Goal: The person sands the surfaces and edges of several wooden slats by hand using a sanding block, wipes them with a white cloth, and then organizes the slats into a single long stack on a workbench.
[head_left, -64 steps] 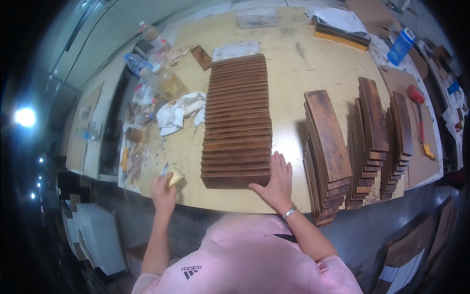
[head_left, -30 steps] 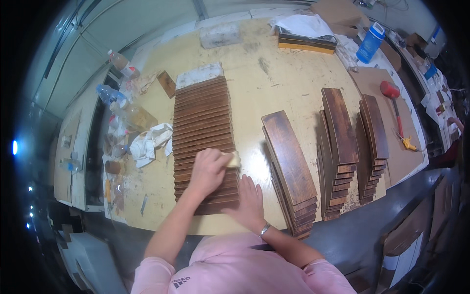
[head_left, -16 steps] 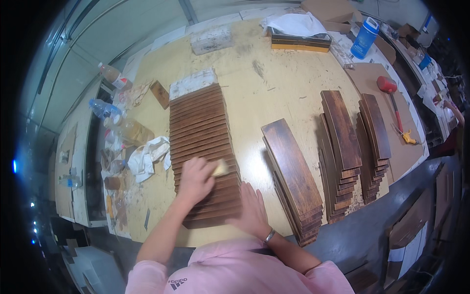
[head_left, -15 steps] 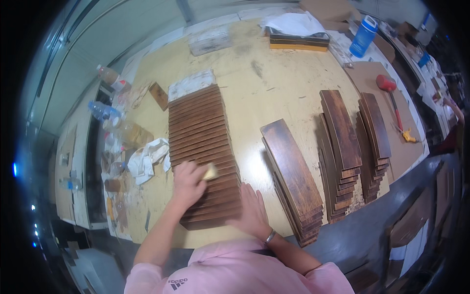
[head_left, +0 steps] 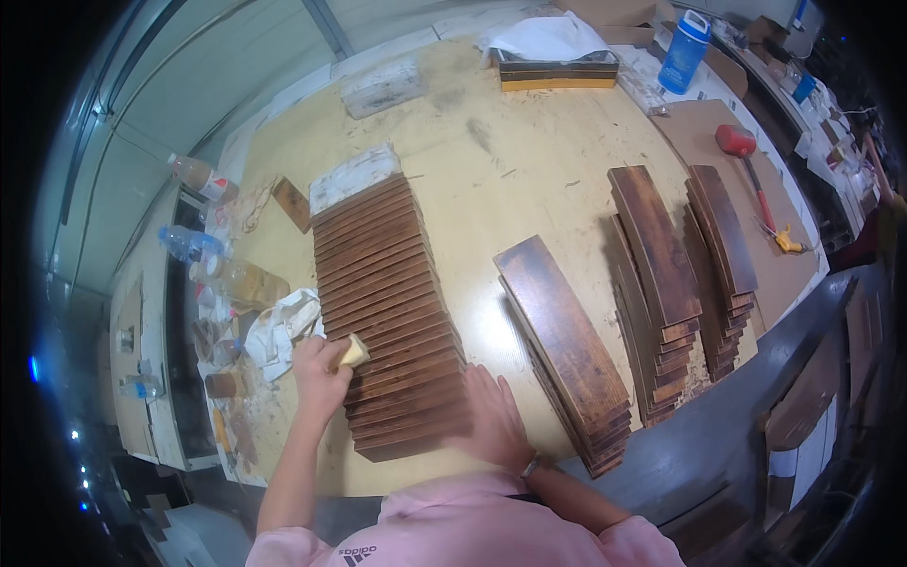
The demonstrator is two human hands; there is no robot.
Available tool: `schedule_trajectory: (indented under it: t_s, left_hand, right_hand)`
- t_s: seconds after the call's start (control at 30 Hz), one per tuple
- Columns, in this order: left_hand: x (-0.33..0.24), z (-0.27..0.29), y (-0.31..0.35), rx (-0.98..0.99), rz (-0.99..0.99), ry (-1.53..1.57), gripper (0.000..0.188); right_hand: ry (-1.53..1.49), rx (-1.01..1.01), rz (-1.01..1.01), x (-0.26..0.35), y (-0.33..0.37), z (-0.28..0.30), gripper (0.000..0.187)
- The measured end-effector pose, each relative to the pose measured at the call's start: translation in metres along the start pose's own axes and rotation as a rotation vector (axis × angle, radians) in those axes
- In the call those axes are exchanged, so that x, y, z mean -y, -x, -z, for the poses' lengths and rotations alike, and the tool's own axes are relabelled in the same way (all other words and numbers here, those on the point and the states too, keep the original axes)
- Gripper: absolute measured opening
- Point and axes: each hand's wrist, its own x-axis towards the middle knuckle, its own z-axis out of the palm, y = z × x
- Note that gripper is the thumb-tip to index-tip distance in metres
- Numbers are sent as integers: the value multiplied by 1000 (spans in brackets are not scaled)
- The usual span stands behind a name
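A long row of overlapping dark-brown wooden planks runs away from me on the table, their edges stepped like stairs. At its left edge my left hand is closed around a small pale-yellow sponge-like pad. The fingers partly cover the pad, so its exact kind is hard to make out. Beside the near right end of the row, my right hand rests with its fingers stretched out and nothing in it; it is slightly blurred. A white, smudged block stands against the row's far end.
Three stacks of brown planks, the nearest one among them, stand to the right. Beyond them lie a red mallet and a blue bottle. Plastic bottles and a white rag line the left side. A cloth-topped box sits far back.
My left hand has moved the pad from the middle of the planks leftward to their left edge. My right hand stays by the row's near right end. The whole view has shifted slightly.
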Motion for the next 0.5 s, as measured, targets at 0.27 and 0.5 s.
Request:
schedule_trajectory:
  t_s: [0.27, 0.5]
  left_hand:
    - [-64, -56, -67, 30, -244, 109, 34]
    - [-17, -15, -36, -59, -55, 1, 34]
  right_hand:
    - [16, 4, 20, 0, 0, -1, 120]
    - [0, 13, 19, 0, -1, 4, 120]
